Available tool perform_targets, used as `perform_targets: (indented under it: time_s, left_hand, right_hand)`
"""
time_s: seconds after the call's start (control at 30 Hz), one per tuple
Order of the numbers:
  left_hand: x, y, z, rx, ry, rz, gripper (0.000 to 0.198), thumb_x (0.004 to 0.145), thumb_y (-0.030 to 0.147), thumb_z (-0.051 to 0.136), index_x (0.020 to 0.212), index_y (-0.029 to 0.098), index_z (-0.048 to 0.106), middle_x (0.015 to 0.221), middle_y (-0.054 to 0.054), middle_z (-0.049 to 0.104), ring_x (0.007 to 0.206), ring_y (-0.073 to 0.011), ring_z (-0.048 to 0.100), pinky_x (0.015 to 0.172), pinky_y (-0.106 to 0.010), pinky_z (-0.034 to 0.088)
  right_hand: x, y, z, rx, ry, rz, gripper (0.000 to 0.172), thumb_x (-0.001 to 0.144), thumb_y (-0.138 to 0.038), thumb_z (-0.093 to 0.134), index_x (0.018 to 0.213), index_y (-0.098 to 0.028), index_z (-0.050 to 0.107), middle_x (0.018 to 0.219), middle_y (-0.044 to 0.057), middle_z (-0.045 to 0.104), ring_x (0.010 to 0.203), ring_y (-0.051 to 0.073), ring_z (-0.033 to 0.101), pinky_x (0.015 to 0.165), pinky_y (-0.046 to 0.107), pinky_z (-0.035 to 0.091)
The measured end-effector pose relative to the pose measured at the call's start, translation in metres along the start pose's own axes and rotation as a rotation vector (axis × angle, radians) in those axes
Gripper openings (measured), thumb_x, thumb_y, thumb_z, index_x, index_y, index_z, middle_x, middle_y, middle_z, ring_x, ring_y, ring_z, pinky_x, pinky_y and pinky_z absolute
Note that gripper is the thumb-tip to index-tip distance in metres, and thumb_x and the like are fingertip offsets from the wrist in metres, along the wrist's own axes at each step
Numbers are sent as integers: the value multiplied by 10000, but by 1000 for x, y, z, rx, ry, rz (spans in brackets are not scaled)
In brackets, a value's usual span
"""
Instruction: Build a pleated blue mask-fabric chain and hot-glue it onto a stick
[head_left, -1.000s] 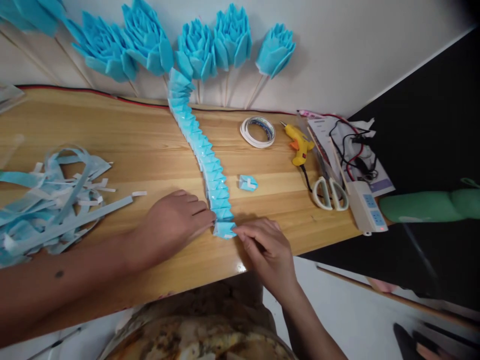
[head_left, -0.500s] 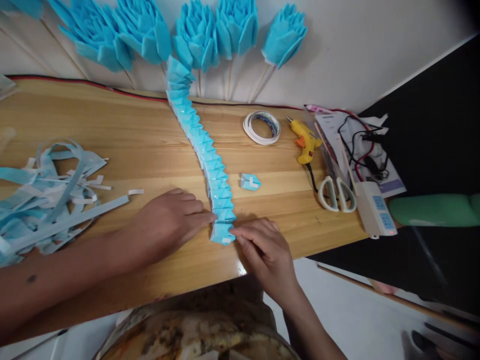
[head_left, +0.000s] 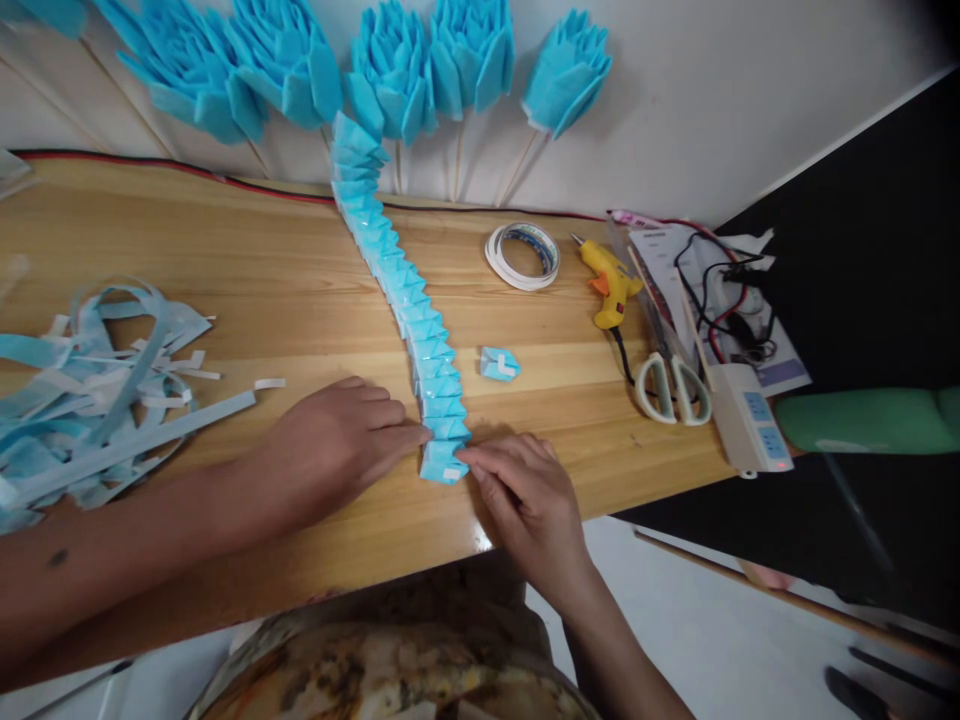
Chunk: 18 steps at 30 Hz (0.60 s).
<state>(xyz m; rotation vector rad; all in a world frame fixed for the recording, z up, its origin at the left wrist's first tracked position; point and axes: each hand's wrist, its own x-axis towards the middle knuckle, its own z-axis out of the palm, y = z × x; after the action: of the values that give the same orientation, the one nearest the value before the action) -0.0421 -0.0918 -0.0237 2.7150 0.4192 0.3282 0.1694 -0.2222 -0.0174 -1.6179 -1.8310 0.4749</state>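
A long chain of folded light-blue paper pieces (head_left: 409, 300) runs across the wooden table (head_left: 247, 270) from the back wall to the front edge. My left hand (head_left: 341, 440) lies on the table with its fingers pressed together, the fingertips against the left side of the chain's near end. My right hand (head_left: 525, 500) pinches the right side of the last folded piece (head_left: 441, 462), which carries a small white tab. One loose folded blue piece (head_left: 499, 364) lies just right of the chain.
A heap of blue and white paper strips (head_left: 90, 380) covers the left. Blue paper flowers (head_left: 397, 80) on sticks lean on the wall. To the right lie a tape roll (head_left: 523, 256), yellow glue gun (head_left: 609, 284), scissors (head_left: 667, 385) and a power strip (head_left: 750, 420).
The view has shifted slightly. The chain's last piece has been pushed a little closer against the rest between my two hands, which stay at the near end.
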Motion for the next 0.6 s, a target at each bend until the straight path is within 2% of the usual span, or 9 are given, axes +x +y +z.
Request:
perform_targets:
  time_s: [0.13,0.27,0.37,0.43,0.6]
  left_hand:
    - [1,0,-1,-12,18,1,394,1048,272,300,1096,231,688,840,-39,688,756,-187,557,735,-333,351]
    - [1,1,-5,-95,70,6,302,1032,252,368,1059,214,667,913,-30,709,806,-174,594,752,-313,360]
    - [0,3,-7,-88,90,32,270,1015,201,385,1030,214,654,845,-22,684,778,-172,583,729,-314,345]
    - [-1,4,-7,-56,71,65,279,1010,177,377,1072,219,646,802,-16,663,743,-176,558,710,-322,329]
    - [1,5,-6,21,18,116,294,1008,159,369,1157,193,620,858,-36,668,762,-189,547,716,-332,324]
  right_hand:
    - [0,0,0,-11,-5,-2,263,949,-98,517,1095,-247,678,894,17,694,835,170,595,733,338,379]
    - [0,0,0,-7,-5,-7,273,941,-83,515,1091,-243,679,891,17,689,827,165,592,734,334,378]
    - [0,-1,0,-16,-4,-6,271,939,-80,516,1081,-240,683,890,14,689,824,161,591,733,331,371]
    - [0,-1,-1,-21,-5,-9,273,933,-70,519,1075,-231,687,884,12,687,817,157,587,731,328,368]
    - [2,-1,0,-13,5,-19,296,915,-48,530,1081,-231,693,895,11,687,817,158,589,732,328,380]
